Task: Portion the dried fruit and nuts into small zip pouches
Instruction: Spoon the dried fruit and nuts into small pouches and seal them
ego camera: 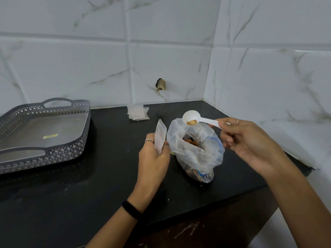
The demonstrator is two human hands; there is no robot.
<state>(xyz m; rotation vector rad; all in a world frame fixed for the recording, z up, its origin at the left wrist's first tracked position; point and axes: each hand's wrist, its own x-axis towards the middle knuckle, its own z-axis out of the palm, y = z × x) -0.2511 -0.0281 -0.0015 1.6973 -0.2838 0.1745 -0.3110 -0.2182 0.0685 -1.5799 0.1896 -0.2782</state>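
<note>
Right hand (249, 140) pinches spoon (193, 119) (a nut or two aboard) above open bag (195, 149), mid-tabletop toward the right edge; left hand (154, 158) fingers grip pouch (160, 136) upright alongside, likely ready for filling.

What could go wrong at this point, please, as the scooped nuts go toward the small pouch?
The spoon in the right hand is tilted with nuts near its lip, so they may drop onto the counter. The pouch pinched by the left hand looks flat, so its mouth may be too narrow.
</note>
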